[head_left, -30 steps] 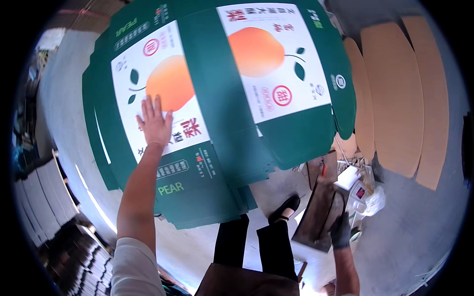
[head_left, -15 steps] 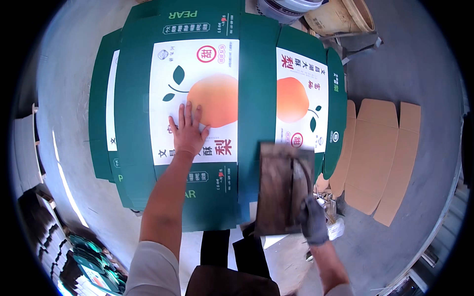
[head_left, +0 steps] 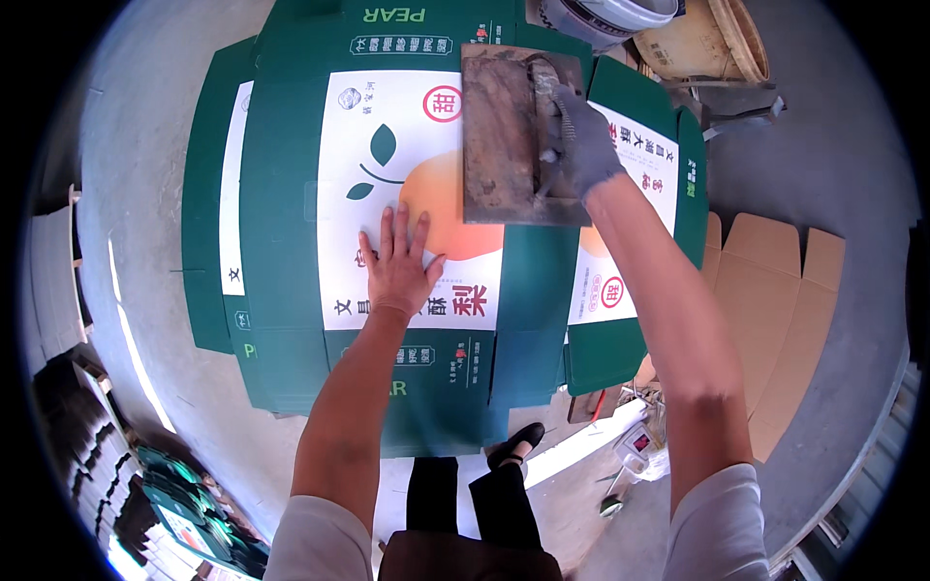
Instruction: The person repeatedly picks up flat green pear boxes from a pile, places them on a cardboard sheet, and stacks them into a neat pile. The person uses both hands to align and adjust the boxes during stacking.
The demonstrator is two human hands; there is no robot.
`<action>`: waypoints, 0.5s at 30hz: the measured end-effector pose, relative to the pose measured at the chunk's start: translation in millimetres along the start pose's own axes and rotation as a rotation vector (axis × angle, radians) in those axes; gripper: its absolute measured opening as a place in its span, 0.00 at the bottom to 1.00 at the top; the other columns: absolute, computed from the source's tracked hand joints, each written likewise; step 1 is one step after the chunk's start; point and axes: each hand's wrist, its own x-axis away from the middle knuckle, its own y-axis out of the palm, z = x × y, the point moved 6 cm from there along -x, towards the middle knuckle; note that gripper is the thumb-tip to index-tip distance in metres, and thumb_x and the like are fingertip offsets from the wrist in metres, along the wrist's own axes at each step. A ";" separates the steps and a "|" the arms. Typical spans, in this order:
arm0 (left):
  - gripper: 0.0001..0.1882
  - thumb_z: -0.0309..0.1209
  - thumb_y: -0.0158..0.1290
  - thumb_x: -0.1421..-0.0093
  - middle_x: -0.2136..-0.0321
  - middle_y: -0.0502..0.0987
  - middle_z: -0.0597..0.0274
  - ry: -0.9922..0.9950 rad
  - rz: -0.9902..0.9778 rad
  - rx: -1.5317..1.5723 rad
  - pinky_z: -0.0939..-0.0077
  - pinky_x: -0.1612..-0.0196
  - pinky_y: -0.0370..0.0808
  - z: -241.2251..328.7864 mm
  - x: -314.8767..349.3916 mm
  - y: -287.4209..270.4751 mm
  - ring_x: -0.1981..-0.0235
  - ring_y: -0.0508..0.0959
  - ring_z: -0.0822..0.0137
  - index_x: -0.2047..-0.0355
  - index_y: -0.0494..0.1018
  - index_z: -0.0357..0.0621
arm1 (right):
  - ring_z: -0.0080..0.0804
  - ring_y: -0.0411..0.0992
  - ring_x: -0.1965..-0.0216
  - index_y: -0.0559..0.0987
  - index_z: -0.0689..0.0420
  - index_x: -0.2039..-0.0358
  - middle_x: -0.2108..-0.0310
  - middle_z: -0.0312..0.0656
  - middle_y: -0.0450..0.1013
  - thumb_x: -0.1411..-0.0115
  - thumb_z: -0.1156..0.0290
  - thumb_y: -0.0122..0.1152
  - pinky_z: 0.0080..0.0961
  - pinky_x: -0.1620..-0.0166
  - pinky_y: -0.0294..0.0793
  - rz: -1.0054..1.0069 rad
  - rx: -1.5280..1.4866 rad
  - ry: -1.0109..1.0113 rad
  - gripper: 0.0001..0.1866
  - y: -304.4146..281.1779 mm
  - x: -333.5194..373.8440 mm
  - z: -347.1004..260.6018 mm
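A flat, unfolded green carton [head_left: 281,194] with white panels and a printed orange pear lies spread out before me. My left hand [head_left: 400,269], bare and with fingers spread, rests flat on the white panel at the pear's lower left. In my gloved right hand [head_left: 581,145] is a plastering trowel [head_left: 499,136], a worn brown rectangular plate with a handle on its back. The plate lies over the upper right of the pear panel and the green strip beside it. My right fingers wrap round the handle, partly hidden by the glove.
Brown flat cardboard [head_left: 760,300] lies on the floor at right. A white bucket [head_left: 601,21] and a beige tub [head_left: 702,44] stand at the far side. Stacked green cartons [head_left: 184,523] are at lower left. Small clutter [head_left: 639,441] lies below the carton's right end.
My right hand has swept the trowel from the carton's near edge up and away to its far part. My left hand stays on the same spot of the panel, while the view has shifted slightly.
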 end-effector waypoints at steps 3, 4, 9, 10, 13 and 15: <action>0.37 0.57 0.37 0.35 0.29 0.39 0.59 0.004 0.000 -0.006 0.37 0.33 0.37 5.0 -7.8 -0.6 0.28 0.38 0.55 0.30 0.46 0.59 | 0.22 0.60 0.82 0.74 0.49 0.68 0.82 0.31 0.64 0.36 0.56 0.54 0.24 0.75 0.67 -0.040 0.024 -0.047 0.11 -9.3 -30.1 14.4; 0.37 0.57 0.37 0.35 0.29 0.40 0.59 -0.005 -0.005 -0.017 0.37 0.33 0.37 6.8 -11.0 -1.4 0.28 0.39 0.55 0.30 0.47 0.59 | 0.23 0.61 0.82 0.74 0.50 0.67 0.82 0.31 0.65 0.36 0.55 0.54 0.25 0.74 0.69 -0.082 0.014 -0.077 0.12 -15.9 -36.1 14.9; 0.36 0.56 0.38 0.35 0.29 0.41 0.59 0.001 0.025 -0.106 0.35 0.34 0.38 16.4 -20.2 9.9 0.28 0.40 0.55 0.30 0.47 0.60 | 0.29 0.68 0.48 0.67 0.59 0.40 0.46 0.38 0.67 0.38 0.49 0.57 0.31 0.45 0.66 -0.008 0.286 -0.370 0.33 -91.4 0.9 9.2; 0.36 0.56 0.38 0.35 0.29 0.42 0.59 0.018 0.062 -0.110 0.34 0.34 0.39 20.5 -22.8 19.6 0.28 0.40 0.55 0.30 0.47 0.61 | 0.30 0.70 0.51 0.68 0.60 0.41 0.49 0.39 0.70 0.37 0.52 0.56 0.31 0.46 0.67 0.102 0.280 -0.493 0.31 -125.6 17.3 13.8; 0.36 0.55 0.39 0.35 0.29 0.42 0.62 0.022 0.162 -0.160 0.36 0.34 0.39 16.4 -20.3 19.4 0.28 0.41 0.57 0.30 0.46 0.61 | 0.27 0.71 0.58 0.72 0.61 0.50 0.59 0.40 0.72 0.35 0.60 0.55 0.24 0.52 0.70 0.430 0.116 -0.436 0.20 -267.0 94.7 55.4; 0.36 0.55 0.39 0.35 0.29 0.42 0.62 0.052 0.252 -0.146 0.37 0.34 0.38 17.9 -20.2 19.6 0.28 0.41 0.57 0.30 0.47 0.61 | 0.24 0.70 0.65 0.74 0.59 0.60 0.66 0.37 0.69 0.35 0.65 0.55 0.22 0.59 0.73 0.787 0.087 -0.354 0.11 -398.1 144.3 136.7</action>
